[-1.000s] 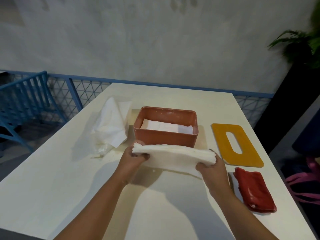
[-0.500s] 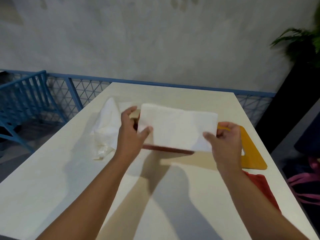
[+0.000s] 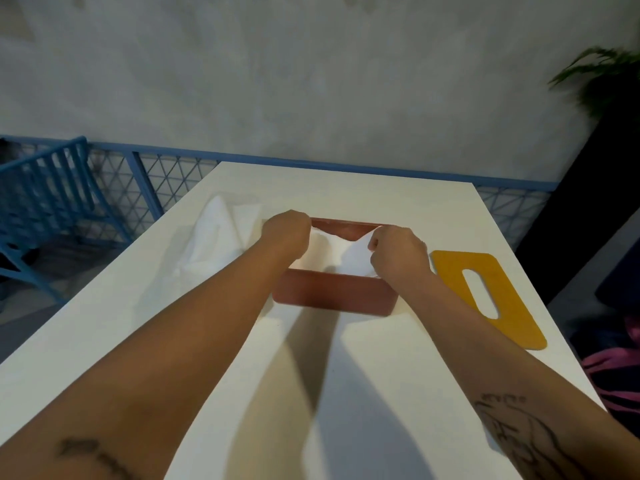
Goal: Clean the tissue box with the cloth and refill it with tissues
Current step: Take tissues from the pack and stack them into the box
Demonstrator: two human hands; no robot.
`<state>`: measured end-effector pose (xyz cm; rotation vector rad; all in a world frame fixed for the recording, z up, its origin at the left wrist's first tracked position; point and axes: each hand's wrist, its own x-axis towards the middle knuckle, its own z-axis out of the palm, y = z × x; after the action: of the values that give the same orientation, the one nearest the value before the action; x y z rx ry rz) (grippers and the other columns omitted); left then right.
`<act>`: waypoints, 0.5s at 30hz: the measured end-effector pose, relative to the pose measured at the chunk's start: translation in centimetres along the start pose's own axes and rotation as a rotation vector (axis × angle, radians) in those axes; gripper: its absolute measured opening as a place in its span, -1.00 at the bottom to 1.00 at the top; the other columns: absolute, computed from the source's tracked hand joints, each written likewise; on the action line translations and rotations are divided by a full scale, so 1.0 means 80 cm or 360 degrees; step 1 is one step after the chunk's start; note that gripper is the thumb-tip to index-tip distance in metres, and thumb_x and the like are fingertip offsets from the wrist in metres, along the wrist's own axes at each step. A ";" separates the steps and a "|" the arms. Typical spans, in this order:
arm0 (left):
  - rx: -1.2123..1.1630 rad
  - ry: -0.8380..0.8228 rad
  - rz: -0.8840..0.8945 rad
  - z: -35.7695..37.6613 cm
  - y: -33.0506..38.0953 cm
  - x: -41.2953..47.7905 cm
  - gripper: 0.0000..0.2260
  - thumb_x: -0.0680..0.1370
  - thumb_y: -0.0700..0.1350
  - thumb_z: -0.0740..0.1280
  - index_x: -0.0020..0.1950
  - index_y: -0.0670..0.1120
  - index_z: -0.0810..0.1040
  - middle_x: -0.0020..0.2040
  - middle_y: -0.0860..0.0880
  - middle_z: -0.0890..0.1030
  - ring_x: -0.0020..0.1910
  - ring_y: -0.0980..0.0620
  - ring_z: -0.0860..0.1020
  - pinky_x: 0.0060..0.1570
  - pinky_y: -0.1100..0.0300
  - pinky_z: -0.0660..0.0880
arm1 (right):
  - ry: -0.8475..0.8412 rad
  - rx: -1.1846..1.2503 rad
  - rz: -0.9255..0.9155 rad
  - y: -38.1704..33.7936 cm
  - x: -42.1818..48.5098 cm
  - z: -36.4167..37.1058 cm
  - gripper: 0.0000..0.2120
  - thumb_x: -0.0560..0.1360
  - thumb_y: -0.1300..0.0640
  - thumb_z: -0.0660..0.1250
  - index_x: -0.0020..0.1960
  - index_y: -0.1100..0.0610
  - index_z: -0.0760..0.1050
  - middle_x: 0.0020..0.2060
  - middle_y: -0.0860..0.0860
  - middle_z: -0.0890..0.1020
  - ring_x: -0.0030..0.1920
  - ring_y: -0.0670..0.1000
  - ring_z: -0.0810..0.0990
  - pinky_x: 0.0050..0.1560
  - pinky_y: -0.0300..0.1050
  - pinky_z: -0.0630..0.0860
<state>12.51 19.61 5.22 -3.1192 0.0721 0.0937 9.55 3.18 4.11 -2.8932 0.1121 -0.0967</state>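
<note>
One table [image 3: 381, 202] carries everything. Your box [image 3: 332, 296] sits on it straight ahead, open on top, long axis running left to right. The lid [image 3: 512, 306] lies flat just right of the box, not touching it, nearer your right hand, long axis running toward you. Tissues [image 3: 343, 251] sit in the box. Your left hand [image 3: 285, 230] and right hand [image 3: 398, 252] curl over the stack's two ends, pinching it. Likely next: seat the stack, then reach right for the lid.

Terracotta tissue box [image 3: 332, 299], white tissues [image 3: 341, 252], mustard-yellow lid [image 3: 512, 303].
</note>
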 end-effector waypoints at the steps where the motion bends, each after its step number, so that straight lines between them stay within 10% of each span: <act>1: 0.0046 -0.0055 0.0000 0.000 0.002 0.002 -0.73 0.47 -0.26 0.38 0.16 -0.16 0.53 0.08 -0.09 0.58 0.04 -0.08 0.57 -0.15 0.17 0.40 | -0.0049 -0.0062 -0.0009 -0.001 0.002 0.000 -0.71 0.52 0.26 0.21 0.19 0.10 0.51 0.11 0.07 0.58 0.09 0.10 0.57 0.20 -0.06 0.45; 10: 0.0563 0.0214 0.0244 0.015 0.018 0.005 -0.69 0.49 -0.25 0.27 0.23 -0.14 0.49 0.21 -0.15 0.41 0.20 -0.11 0.39 -0.03 0.15 0.37 | 0.0050 -0.0436 -0.0277 -0.011 0.008 -0.001 -0.73 0.49 0.33 0.21 0.17 0.24 0.49 0.18 0.12 0.41 0.15 0.12 0.46 0.08 -0.09 0.43; 15: 0.0128 -0.0214 0.0242 0.016 0.017 0.013 -0.72 0.50 -0.27 0.26 0.21 -0.15 0.51 0.16 -0.18 0.54 0.14 -0.15 0.53 0.07 0.02 0.48 | -0.0440 -0.0285 -0.0418 -0.022 0.028 0.009 -0.67 0.47 0.28 0.30 0.23 0.17 0.54 0.14 0.11 0.56 0.07 0.11 0.59 -0.03 -0.12 0.53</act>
<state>13.38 18.21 3.83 -3.0136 0.3022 0.2948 11.97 4.85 3.98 -3.0473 -0.3249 0.2808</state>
